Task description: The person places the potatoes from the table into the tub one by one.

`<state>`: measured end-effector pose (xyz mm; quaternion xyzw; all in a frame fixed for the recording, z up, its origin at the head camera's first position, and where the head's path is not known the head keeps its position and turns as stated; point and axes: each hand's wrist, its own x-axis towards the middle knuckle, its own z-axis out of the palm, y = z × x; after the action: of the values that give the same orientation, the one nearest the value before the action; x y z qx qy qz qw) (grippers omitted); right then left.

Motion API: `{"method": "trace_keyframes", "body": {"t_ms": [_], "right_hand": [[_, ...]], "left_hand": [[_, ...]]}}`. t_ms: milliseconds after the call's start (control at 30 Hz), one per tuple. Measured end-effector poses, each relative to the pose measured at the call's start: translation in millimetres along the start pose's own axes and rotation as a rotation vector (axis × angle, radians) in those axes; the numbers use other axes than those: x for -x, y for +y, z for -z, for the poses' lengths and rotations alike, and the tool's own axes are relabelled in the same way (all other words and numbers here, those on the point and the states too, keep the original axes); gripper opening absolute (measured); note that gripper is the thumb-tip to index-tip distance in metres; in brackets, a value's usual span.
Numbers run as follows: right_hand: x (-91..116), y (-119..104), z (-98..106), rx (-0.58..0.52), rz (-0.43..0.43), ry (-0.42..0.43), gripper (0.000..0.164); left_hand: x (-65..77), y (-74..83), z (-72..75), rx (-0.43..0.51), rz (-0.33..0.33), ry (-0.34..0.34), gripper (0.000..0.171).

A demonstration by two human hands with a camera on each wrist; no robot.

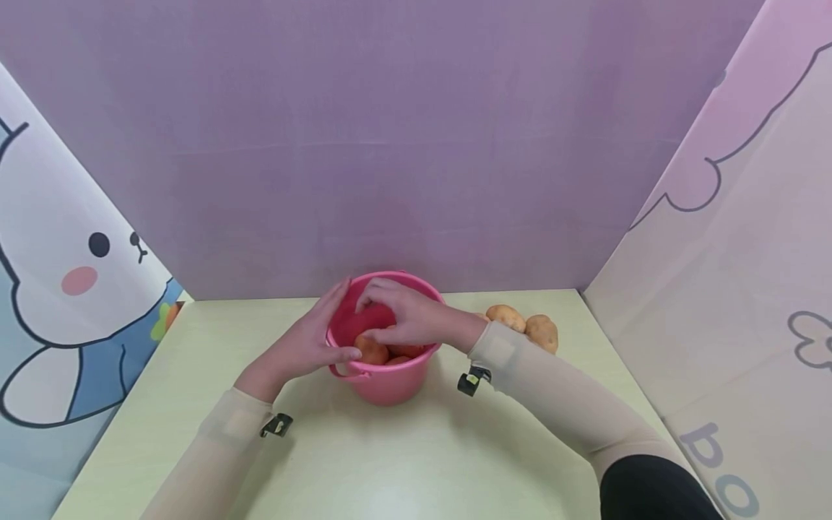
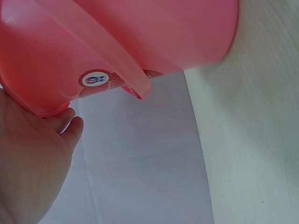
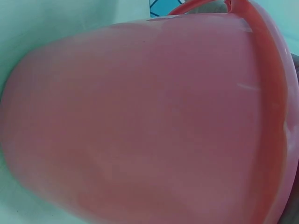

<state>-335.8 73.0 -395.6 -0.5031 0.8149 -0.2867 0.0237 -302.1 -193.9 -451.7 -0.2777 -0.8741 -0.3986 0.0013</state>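
Observation:
A pink bucket (image 1: pixel 390 386) stands upright on the table with several potatoes (image 1: pixel 372 350) inside. My left hand (image 1: pixel 302 347) holds the bucket's left rim, its thumb lying over the front edge beside the nearest potato. In the left wrist view, that hand's fingers (image 2: pixel 70 130) bend at the rim, near the hanging pink handle (image 2: pixel 107 51). Reaching over the right rim, my right hand (image 1: pixel 416 314) is inside the bucket's mouth. Its fingers are spread from the thumb, whose tip is right at the front potato, and pink bucket wall shows through the gap.
More potatoes (image 1: pixel 542 334) lie on the pale table (image 1: pixel 403 469) right of the bucket, partly behind the right forearm. A purple wall (image 1: pixel 416 144) rises close behind the bucket. Printed panels (image 1: pixel 734 289) flank the table on both sides.

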Motion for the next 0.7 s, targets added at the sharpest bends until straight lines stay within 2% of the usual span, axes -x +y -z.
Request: {"method": "trace_keyframes", "body": {"t_ms": [267, 500, 567, 700], "right_hand": [[4, 0, 4, -0.004, 0.0, 0.022, 0.032], [20, 6, 12, -0.028, -0.001, 0.085, 0.026], [29, 8, 15, -0.081, -0.033, 0.098, 0.026], [48, 8, 24, -0.118, -0.105, 0.133, 0.028]], "left_hand": [[0.2, 0.2, 0.4, 0.013, -0.004, 0.001, 0.131], [0.2, 0.3, -0.5, 0.046, -0.003, -0.002, 0.129], [0.7, 0.0, -0.4, 0.05, 0.001, 0.0, 0.129], [1.4, -0.8, -0.4, 0.046, 0.009, 0.006, 0.13]]}}
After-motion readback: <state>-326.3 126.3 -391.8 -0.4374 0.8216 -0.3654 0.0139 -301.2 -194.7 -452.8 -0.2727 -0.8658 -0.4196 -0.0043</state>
